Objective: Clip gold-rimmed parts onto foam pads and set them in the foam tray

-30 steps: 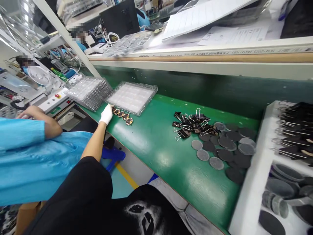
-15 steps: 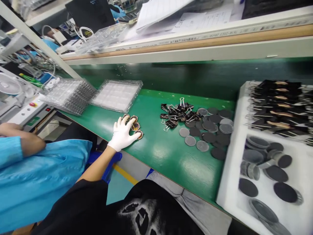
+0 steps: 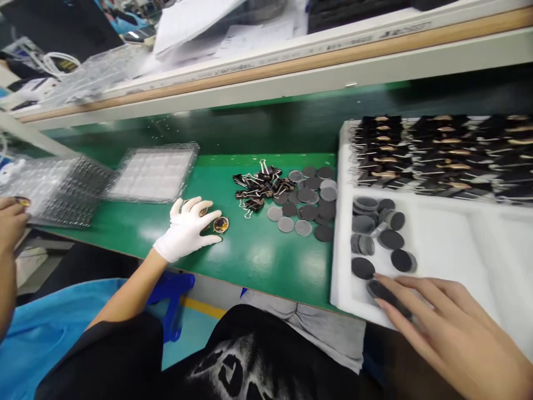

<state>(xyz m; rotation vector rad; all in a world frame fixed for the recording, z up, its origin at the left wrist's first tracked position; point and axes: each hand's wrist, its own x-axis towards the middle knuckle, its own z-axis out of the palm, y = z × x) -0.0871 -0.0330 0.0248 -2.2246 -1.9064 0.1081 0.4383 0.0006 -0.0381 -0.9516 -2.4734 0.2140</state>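
Note:
My left hand (image 3: 189, 228), in a white glove, rests on the green belt (image 3: 258, 255) with fingers spread over a few small round copper-coloured coils (image 3: 220, 224). My bare right hand (image 3: 449, 328) lies over the near corner of a white foam tray (image 3: 458, 233), fingers stretched out, the fingertips touching a dark round disc (image 3: 381, 290). More dark and grey discs (image 3: 377, 239) lie in that tray. A loose pile of grey discs (image 3: 308, 203) and black binder clips (image 3: 258, 186) sits on the belt between my hands.
Clear plastic blister trays (image 3: 154, 172) and a stack of them (image 3: 58, 189) lie at the left. Rows of clipped black parts (image 3: 437, 150) fill the tray's far section. A co-worker's blue sleeve (image 3: 37, 333) and hand (image 3: 10, 222) are at left. A shelf (image 3: 291, 72) overhangs the belt.
My left hand has slid the copper coils along the belt toward the clips and discs. My right hand has come into view over the white tray. The view has swung to the right.

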